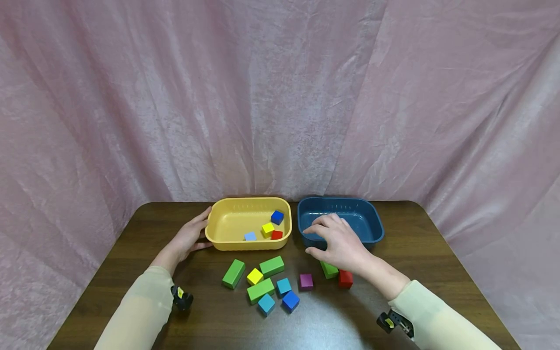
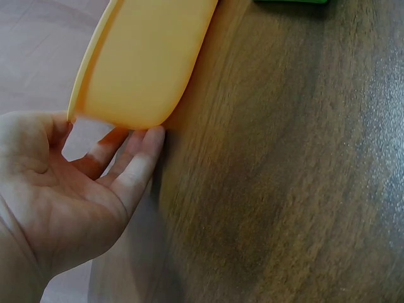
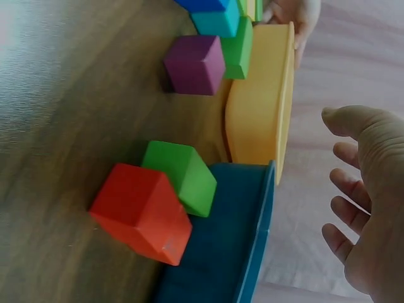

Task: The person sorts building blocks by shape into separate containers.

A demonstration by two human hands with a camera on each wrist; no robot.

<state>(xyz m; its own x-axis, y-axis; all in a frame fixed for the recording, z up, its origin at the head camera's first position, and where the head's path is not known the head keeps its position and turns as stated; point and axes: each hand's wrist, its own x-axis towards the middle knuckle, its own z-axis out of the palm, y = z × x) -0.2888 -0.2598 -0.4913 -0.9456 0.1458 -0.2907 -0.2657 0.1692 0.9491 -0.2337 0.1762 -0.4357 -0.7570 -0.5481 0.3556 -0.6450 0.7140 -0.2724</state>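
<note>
My left hand (image 1: 190, 236) touches the left end of the yellow bin (image 1: 251, 246); in the left wrist view its thumb is near the rim and its fingertips meet the lower wall. Inside that bin lie a blue block (image 1: 277, 217), a yellow block (image 1: 268, 230), a red block (image 1: 276, 235) and a light blue block (image 1: 250, 236). Over the dark blue bin (image 1: 376, 233), my right hand (image 1: 339, 243) hovers with fingers spread and loosely bent, holding nothing. It hides part of that bin. A green block (image 3: 183, 177) and a red block (image 3: 142, 211) lie in front of it.
In front of the bins, several loose blocks lie on the wooden table (image 1: 210, 321), among them a purple cube (image 1: 306, 282), a blue cube (image 1: 290, 301), a yellow cube (image 1: 255, 276) and a long green block (image 1: 234, 273). A pink curtain (image 1: 280, 97) hangs behind the table.
</note>
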